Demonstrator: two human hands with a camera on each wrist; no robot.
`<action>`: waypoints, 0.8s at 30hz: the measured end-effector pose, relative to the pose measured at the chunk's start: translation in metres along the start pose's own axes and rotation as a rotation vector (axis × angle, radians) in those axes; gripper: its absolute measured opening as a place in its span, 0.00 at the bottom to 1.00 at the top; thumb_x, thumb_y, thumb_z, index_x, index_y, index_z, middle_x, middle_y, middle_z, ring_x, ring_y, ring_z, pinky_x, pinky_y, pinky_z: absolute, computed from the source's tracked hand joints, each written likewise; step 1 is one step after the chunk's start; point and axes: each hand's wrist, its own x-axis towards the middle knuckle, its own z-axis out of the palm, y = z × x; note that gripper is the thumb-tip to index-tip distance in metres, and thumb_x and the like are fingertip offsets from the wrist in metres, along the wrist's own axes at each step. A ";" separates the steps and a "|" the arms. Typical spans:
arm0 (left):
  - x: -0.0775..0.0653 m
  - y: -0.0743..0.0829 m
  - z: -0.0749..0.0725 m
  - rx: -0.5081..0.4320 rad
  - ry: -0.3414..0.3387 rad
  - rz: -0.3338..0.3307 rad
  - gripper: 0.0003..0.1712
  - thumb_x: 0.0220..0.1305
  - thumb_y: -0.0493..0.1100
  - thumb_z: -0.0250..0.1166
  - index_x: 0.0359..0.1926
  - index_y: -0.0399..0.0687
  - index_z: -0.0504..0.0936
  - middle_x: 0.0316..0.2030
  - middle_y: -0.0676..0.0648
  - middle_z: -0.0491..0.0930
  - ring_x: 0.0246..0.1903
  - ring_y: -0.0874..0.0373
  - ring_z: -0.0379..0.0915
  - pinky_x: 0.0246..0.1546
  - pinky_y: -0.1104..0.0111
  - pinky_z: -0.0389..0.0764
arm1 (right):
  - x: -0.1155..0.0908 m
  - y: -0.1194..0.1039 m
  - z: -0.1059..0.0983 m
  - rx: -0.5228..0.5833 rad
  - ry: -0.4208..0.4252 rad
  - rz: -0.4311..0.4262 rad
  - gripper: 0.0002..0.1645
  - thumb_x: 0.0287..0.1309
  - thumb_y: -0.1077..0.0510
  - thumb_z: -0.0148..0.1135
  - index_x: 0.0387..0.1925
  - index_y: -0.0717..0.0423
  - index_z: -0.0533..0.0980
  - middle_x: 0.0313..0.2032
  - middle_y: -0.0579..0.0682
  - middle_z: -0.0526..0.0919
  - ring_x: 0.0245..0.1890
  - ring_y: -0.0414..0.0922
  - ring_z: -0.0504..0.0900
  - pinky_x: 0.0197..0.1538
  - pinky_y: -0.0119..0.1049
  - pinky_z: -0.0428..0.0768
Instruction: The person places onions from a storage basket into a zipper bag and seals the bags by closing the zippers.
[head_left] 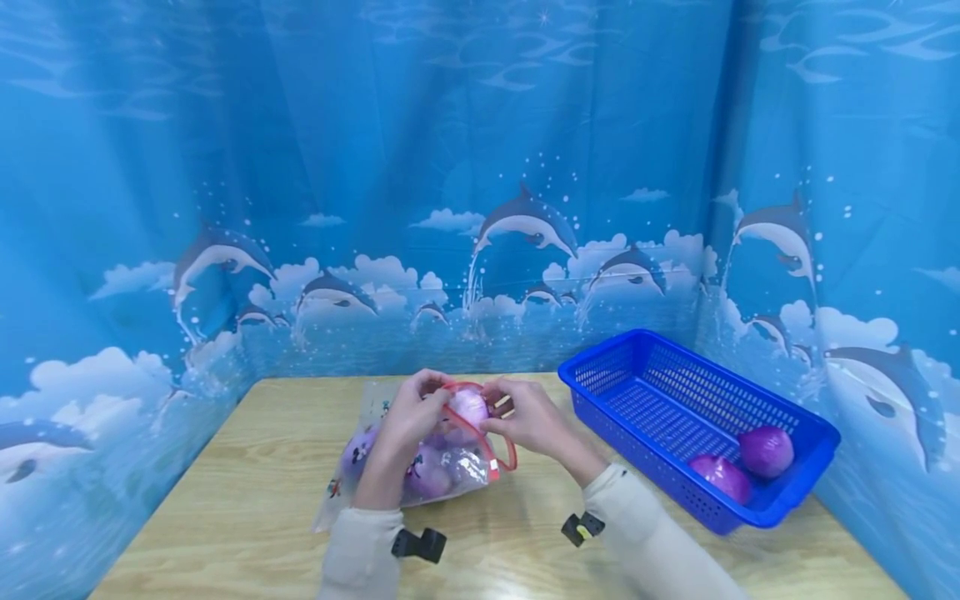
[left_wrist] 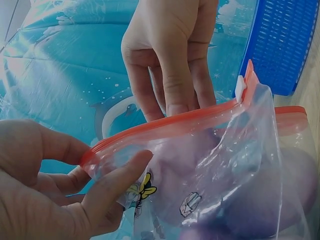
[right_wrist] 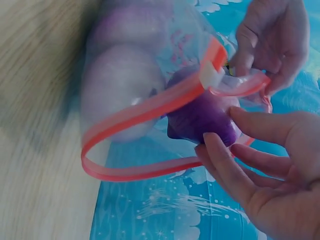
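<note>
A clear zip bag (head_left: 468,477) with a red zip edge and small cartoon prints lies on the table, several round purple onions inside. My left hand (head_left: 405,417) pinches the bag's edge, its thumb on the outside in the left wrist view. At the bag's mouth, my right hand (head_left: 534,418) holds a purple onion (right_wrist: 202,117) between thumb and fingertips. That onion sits within the red rim, partly behind the plastic. A white slider (right_wrist: 212,75) shows on the zip. The onions deeper in the bag look blurred through the film.
To the right stands a blue perforated basket (head_left: 637,408), with one purple onion (head_left: 767,451) and another purple onion (head_left: 720,478) at its near end. The wooden table (head_left: 255,475) meets a blue dolphin-print curtain (head_left: 420,167) at the back and sides.
</note>
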 end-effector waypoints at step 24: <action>0.004 -0.001 -0.004 -0.035 0.007 -0.017 0.10 0.75 0.36 0.57 0.51 0.37 0.80 0.45 0.37 0.78 0.34 0.56 0.78 0.30 0.72 0.84 | 0.000 0.010 0.012 -0.008 -0.346 -0.190 0.25 0.69 0.71 0.54 0.66 0.64 0.75 0.47 0.62 0.88 0.38 0.40 0.83 0.42 0.24 0.81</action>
